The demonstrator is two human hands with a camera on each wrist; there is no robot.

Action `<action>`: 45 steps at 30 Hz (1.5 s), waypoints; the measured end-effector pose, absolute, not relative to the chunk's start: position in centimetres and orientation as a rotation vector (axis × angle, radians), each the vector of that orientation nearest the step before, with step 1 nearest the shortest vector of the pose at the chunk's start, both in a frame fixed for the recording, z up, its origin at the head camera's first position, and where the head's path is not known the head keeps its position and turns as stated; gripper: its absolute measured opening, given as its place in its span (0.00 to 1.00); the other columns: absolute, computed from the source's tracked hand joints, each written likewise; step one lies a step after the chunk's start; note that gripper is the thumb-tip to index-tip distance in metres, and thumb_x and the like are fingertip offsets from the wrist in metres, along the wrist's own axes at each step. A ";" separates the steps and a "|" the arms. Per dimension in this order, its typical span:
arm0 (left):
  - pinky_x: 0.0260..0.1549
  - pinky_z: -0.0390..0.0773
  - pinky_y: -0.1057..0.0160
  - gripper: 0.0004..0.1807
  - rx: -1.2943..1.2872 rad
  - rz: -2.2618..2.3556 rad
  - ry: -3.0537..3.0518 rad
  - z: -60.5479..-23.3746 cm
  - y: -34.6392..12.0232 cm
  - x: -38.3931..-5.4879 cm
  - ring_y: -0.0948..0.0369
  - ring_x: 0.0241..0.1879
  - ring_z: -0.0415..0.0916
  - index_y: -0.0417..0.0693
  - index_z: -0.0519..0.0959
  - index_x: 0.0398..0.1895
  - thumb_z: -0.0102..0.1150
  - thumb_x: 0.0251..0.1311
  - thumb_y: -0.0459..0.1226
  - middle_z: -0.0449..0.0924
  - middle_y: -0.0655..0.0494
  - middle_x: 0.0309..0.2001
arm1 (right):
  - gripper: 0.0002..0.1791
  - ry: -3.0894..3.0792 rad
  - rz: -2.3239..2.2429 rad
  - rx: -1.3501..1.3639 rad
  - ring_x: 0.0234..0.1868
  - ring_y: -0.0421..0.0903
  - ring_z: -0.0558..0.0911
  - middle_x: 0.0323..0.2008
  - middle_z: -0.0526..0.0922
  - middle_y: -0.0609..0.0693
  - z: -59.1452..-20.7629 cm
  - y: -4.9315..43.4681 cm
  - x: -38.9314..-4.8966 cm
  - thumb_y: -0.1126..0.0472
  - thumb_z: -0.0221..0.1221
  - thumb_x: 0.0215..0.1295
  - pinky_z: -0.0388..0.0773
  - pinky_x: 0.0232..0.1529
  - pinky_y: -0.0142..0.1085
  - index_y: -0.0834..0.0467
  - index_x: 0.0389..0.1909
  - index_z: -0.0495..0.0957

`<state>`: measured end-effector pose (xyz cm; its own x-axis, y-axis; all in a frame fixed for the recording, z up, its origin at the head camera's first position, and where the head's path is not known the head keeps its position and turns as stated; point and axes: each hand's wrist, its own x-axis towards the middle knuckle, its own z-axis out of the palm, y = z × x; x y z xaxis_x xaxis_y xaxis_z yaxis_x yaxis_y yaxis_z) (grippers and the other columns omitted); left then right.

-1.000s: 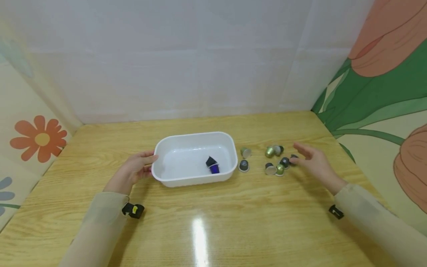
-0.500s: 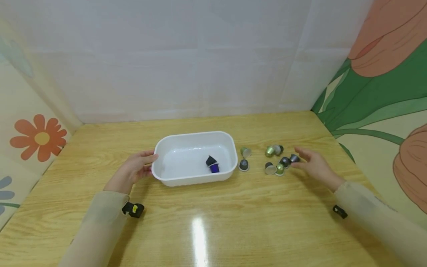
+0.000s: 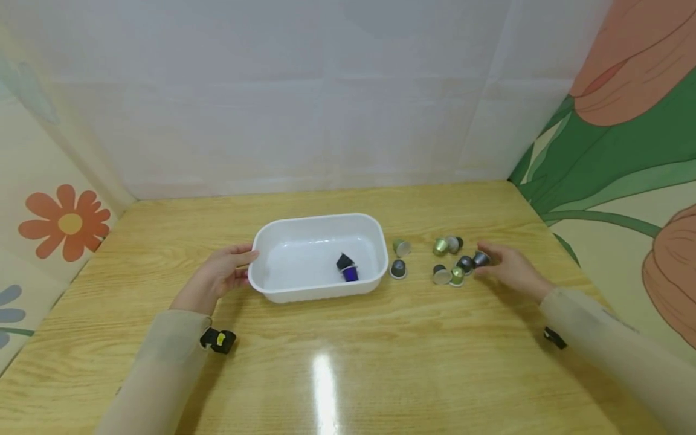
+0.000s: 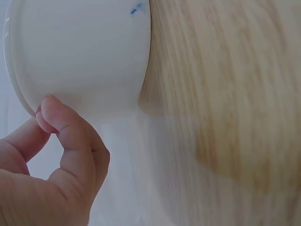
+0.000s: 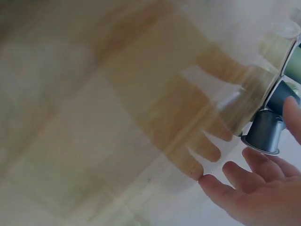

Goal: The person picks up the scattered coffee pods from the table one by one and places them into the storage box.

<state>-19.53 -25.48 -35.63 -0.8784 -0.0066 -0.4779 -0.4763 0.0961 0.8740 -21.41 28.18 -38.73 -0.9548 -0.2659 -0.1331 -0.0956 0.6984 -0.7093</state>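
Observation:
My left hand [image 3: 220, 275] grips the left end of a white plastic tub [image 3: 290, 296], thumb at the rim and fingers curled against the wall; the left wrist view shows this hand [image 4: 66, 160] on the tub [image 4: 84, 52]. Inside the tub lie a black coffee capsule [image 3: 344, 261] and a purple-blue one [image 3: 350, 274]. My right hand [image 3: 511, 269] is at a dark grey capsule [image 3: 481, 259], thumb and fingers spread on either side. In the right wrist view, the fingers of that hand [image 5: 263, 188] are close to the capsule's [image 5: 264, 132] rim; contact is unclear.
Several more capsules lie right of the tub: a green one [image 3: 402, 247], a grey one [image 3: 399, 269], a gold-green one [image 3: 441, 246] and a dark one [image 3: 464, 264] among them. The wooden table [image 3: 413, 350] meets a white sheet [image 3: 326, 121] behind.
My right hand has drawn back slightly, then moved in around the dark grey capsule, fingers closer together. The left hand and the tub stay in place.

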 end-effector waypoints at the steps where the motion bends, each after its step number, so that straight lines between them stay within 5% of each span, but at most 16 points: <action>1: 0.28 0.80 0.70 0.34 -0.475 1.838 2.030 -35.6 -25.5 -19.5 0.65 0.29 0.75 0.36 0.52 0.77 0.51 0.75 0.39 0.78 0.64 0.31 | 0.42 2.683 -1.096 -0.291 0.71 0.73 0.57 0.71 0.58 0.74 -38.8 28.2 -21.5 0.60 0.65 0.67 0.55 0.70 0.64 0.74 0.72 0.55; 19: 0.28 0.79 0.71 0.34 -0.463 1.811 2.054 -35.7 -25.5 -19.5 0.66 0.29 0.74 0.37 0.53 0.77 0.50 0.76 0.40 0.77 0.63 0.33 | 0.32 2.797 -0.948 -0.257 0.64 0.73 0.69 0.65 0.68 0.74 -39.1 28.1 -22.2 0.61 0.66 0.66 0.67 0.63 0.64 0.72 0.66 0.68; 45: 0.27 0.80 0.70 0.34 -0.486 1.833 2.025 -35.5 -25.5 -19.5 0.66 0.28 0.75 0.37 0.53 0.77 0.52 0.75 0.40 0.78 0.64 0.31 | 0.37 2.707 -1.020 -0.183 0.68 0.70 0.67 0.68 0.66 0.72 -34.3 25.6 -23.3 0.55 0.61 0.72 0.66 0.66 0.61 0.68 0.74 0.59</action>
<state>-19.54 -25.48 -35.50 -0.8741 -0.0102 -0.4857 -0.4843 0.0964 0.8696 -23.33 25.58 -34.30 -0.9627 -0.2008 -0.1813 -0.0312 0.7480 -0.6629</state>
